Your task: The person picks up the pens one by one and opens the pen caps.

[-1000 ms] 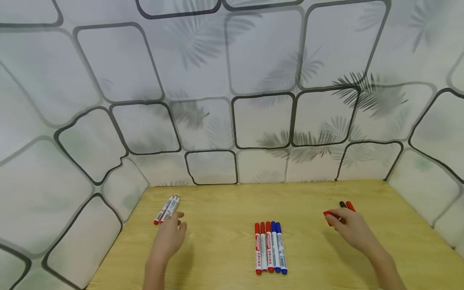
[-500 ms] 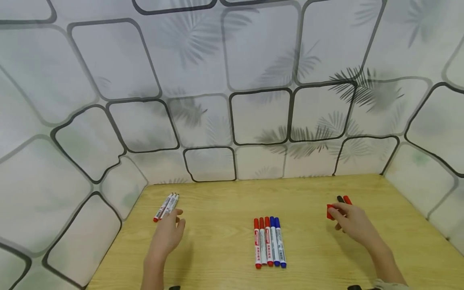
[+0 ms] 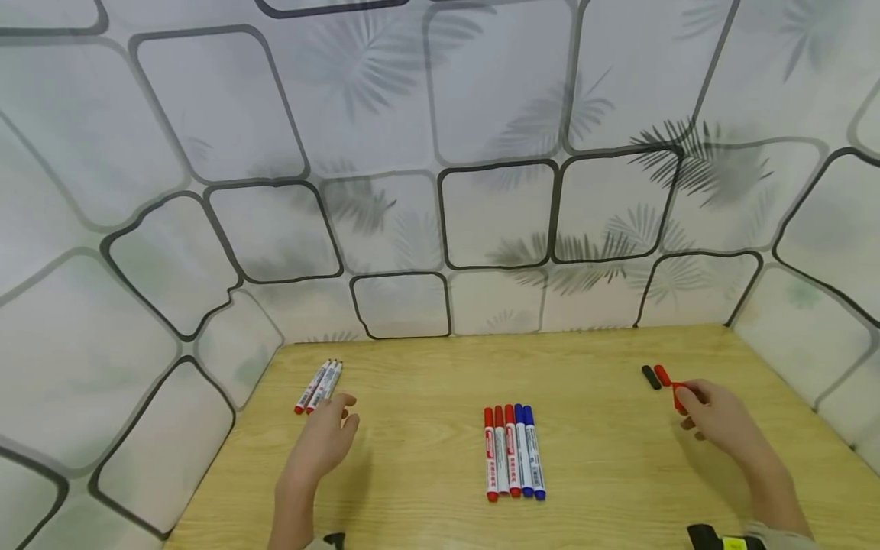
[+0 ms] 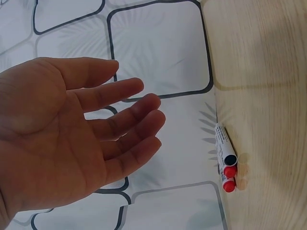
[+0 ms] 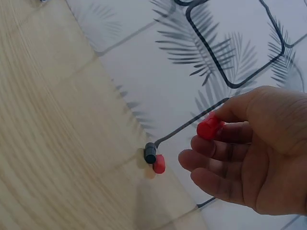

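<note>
My right hand [image 3: 722, 418] pinches a red marker cap [image 5: 209, 127] between thumb and index finger, held above the table. On the table just left of that hand lie a black cap [image 3: 650, 377] and another red cap [image 3: 662, 375], side by side. My left hand [image 3: 321, 439] hovers with loosely extended fingers and holds nothing, as the left wrist view shows. Just beyond its fingertips lie three uncapped white markers [image 3: 319, 388] with their tips pointing away. In the left wrist view their tail ends are one black [image 4: 230, 160] and two red [image 4: 229, 186].
At the middle front of the wooden table [image 3: 426, 382] several capped markers lie in a row, red-capped markers [image 3: 491, 458] on the left and blue-capped markers [image 3: 531, 458] on the right. A patterned cloth wall [image 3: 385, 229] encloses the back and sides.
My right hand has moved to the right with the red cap still pinched, and now stands beside the two caps on the table. The left hand stays nearly still.
</note>
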`<state>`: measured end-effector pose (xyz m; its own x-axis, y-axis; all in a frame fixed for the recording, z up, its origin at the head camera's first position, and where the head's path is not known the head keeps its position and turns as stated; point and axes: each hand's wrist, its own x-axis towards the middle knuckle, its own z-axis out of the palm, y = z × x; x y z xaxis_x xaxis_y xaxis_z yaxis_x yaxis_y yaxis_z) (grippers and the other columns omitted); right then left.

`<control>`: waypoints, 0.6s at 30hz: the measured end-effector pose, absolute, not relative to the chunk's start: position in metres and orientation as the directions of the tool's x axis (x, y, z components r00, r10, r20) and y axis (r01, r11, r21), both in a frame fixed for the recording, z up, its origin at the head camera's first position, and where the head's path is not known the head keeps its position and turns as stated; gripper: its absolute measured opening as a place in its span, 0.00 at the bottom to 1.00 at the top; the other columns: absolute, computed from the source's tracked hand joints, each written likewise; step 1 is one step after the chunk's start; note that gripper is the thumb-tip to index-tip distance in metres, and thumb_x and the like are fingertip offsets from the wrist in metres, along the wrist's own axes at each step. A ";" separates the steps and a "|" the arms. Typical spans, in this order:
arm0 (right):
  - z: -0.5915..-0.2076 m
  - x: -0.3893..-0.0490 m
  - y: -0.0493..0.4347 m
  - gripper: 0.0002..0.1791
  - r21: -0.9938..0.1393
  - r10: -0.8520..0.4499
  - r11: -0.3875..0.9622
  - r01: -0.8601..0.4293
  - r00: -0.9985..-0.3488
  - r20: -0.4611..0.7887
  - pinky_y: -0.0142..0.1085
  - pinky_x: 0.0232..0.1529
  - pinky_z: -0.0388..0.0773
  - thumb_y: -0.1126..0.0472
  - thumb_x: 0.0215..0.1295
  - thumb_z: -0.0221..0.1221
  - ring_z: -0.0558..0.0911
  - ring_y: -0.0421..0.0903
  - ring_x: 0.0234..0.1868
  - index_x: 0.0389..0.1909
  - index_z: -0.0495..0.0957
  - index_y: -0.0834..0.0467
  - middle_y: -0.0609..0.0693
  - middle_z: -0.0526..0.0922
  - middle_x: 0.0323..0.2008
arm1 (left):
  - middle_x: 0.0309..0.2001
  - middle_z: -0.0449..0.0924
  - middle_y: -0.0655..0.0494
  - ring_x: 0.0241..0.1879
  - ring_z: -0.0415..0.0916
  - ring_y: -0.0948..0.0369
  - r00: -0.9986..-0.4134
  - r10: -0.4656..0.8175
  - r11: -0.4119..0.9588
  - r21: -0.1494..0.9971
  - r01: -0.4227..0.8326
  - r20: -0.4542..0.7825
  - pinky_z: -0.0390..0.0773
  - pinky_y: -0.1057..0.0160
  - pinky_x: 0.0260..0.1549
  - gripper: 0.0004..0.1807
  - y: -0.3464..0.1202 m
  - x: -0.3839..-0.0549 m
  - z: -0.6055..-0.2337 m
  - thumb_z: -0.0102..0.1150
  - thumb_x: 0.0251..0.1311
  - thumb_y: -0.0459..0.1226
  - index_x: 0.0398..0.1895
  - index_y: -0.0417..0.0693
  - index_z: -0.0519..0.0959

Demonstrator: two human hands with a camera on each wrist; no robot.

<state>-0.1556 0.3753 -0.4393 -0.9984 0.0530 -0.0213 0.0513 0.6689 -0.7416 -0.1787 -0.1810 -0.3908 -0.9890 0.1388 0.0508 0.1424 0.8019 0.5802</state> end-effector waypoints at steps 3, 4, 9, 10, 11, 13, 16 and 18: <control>-0.443 -0.160 0.378 0.28 -0.741 0.051 0.668 0.064 -0.998 -0.039 0.37 0.27 0.80 0.55 0.81 0.39 0.81 0.48 0.32 0.60 0.62 0.80 0.67 0.80 0.41 | 0.52 0.76 0.33 0.53 0.75 0.41 -0.989 0.142 0.806 0.574 0.142 0.045 0.77 0.43 0.48 0.17 -0.180 -0.178 -0.390 0.49 0.70 0.32 0.58 0.30 0.73; -0.444 -0.164 0.377 0.28 -0.735 0.048 0.676 0.061 -0.998 -0.039 0.37 0.27 0.80 0.56 0.80 0.40 0.81 0.48 0.31 0.59 0.63 0.80 0.66 0.80 0.40 | 0.52 0.76 0.33 0.54 0.75 0.41 -0.989 0.144 0.808 0.572 0.144 0.045 0.77 0.43 0.48 0.17 -0.180 -0.179 -0.389 0.49 0.70 0.32 0.57 0.30 0.73; -0.448 -0.185 0.367 0.25 -0.678 0.013 0.735 0.026 -1.000 -0.024 0.35 0.21 0.75 0.60 0.76 0.46 0.77 0.46 0.24 0.57 0.65 0.81 0.62 0.81 0.34 | 0.52 0.77 0.34 0.55 0.75 0.40 -0.989 0.148 0.810 0.571 0.137 0.027 0.78 0.43 0.49 0.17 -0.183 -0.182 -0.386 0.50 0.71 0.32 0.57 0.31 0.73; -0.448 -0.189 0.365 0.25 -0.658 0.005 0.752 0.018 -1.000 -0.021 0.35 0.20 0.74 0.61 0.75 0.47 0.76 0.45 0.22 0.57 0.66 0.81 0.62 0.81 0.34 | 0.52 0.77 0.34 0.55 0.75 0.40 -0.989 0.149 0.810 0.571 0.135 0.021 0.78 0.43 0.49 0.17 -0.183 -0.182 -0.386 0.50 0.71 0.32 0.57 0.31 0.73; -0.449 -0.193 0.364 0.24 -0.641 -0.002 0.768 0.012 -1.000 -0.022 0.35 0.20 0.73 0.61 0.74 0.47 0.76 0.45 0.21 0.56 0.66 0.82 0.62 0.81 0.33 | 0.52 0.77 0.34 0.55 0.75 0.40 -0.989 0.149 0.811 0.571 0.131 0.016 0.78 0.43 0.49 0.17 -0.183 -0.182 -0.385 0.50 0.71 0.32 0.57 0.31 0.73; -0.450 -0.200 0.362 0.23 -0.593 -0.007 0.805 0.004 -1.000 -0.016 0.36 0.20 0.71 0.62 0.72 0.48 0.75 0.45 0.21 0.52 0.69 0.81 0.62 0.81 0.32 | 0.52 0.77 0.34 0.55 0.75 0.40 -0.989 0.150 0.812 0.569 0.129 0.009 0.77 0.43 0.50 0.17 -0.184 -0.183 -0.384 0.50 0.71 0.32 0.57 0.31 0.73; -0.450 -0.210 0.361 0.19 -0.547 0.010 0.837 0.029 -0.999 -0.038 0.37 0.21 0.69 0.61 0.70 0.49 0.73 0.46 0.22 0.45 0.73 0.77 0.58 0.79 0.28 | 0.52 0.77 0.33 0.55 0.75 0.40 -0.988 0.154 0.815 0.563 0.134 0.012 0.77 0.43 0.50 0.16 -0.185 -0.184 -0.382 0.50 0.70 0.32 0.57 0.30 0.74; -0.449 -0.215 0.363 0.18 -0.526 0.027 0.849 0.054 -0.998 -0.059 0.38 0.23 0.69 0.60 0.69 0.49 0.73 0.47 0.23 0.43 0.74 0.76 0.56 0.78 0.27 | 0.52 0.77 0.33 0.55 0.75 0.40 -0.988 0.156 0.817 0.561 0.135 0.011 0.77 0.42 0.50 0.16 -0.186 -0.184 -0.380 0.50 0.70 0.32 0.57 0.30 0.74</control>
<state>-0.2154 0.3627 -0.4493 -0.9979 0.0269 -0.0594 0.0542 0.8490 -0.5256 -0.1844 -0.1858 -0.3799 -0.9878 0.1556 0.0106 0.1347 0.8170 0.5606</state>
